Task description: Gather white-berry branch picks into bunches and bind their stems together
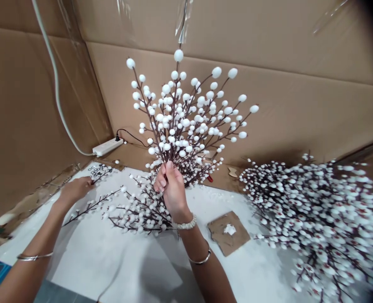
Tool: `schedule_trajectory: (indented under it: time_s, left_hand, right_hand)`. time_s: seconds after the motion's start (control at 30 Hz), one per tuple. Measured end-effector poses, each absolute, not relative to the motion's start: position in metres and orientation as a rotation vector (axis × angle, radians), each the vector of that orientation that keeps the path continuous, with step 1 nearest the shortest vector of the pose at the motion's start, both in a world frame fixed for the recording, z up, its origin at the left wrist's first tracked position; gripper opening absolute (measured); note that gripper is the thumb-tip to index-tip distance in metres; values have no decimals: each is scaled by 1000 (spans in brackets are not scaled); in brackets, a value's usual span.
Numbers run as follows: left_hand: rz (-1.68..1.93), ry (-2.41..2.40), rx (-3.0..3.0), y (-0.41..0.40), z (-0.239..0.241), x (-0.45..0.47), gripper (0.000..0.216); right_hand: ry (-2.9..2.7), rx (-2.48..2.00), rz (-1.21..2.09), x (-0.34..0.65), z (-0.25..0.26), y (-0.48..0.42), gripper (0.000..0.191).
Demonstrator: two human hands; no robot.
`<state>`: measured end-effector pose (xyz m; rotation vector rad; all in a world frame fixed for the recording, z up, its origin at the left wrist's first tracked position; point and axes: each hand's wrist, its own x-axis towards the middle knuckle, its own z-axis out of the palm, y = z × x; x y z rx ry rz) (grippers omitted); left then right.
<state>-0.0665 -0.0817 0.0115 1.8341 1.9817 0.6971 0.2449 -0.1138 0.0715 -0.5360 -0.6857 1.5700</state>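
My right hand is closed round the stems of a bunch of dark twigs with white berry-like balls, held upright above the white sheet. My left hand reaches out to the left and rests on the sheet beside a small sheet printed with black rings; its fingers are curled, and what they hold, if anything, is hidden. Loose white-berry sprigs lie on the sheet between the two hands.
A large heap of white-berry branches fills the right side. A cardboard scrap with a white blob lies near my right wrist. Cardboard walls surround the area; a white power strip with cable lies at the back left.
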Motion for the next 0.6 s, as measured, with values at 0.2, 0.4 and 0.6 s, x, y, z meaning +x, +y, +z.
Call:
schedule_trajectory:
  time_s: [0.2,0.4,0.6]
  left_hand:
    - [1414,1563,1166,-84,68,-59,51]
    - [1551,767,1017,-112,118,34,37]
    - [1556,646,1067,-111,126,95,28]
  right_hand:
    - [-660,-542,1492,244,66,-109,52]
    - [-840,-629,1406,236,59,-113,49]
    - [-1029,-616,1458,231,64,-121,54]
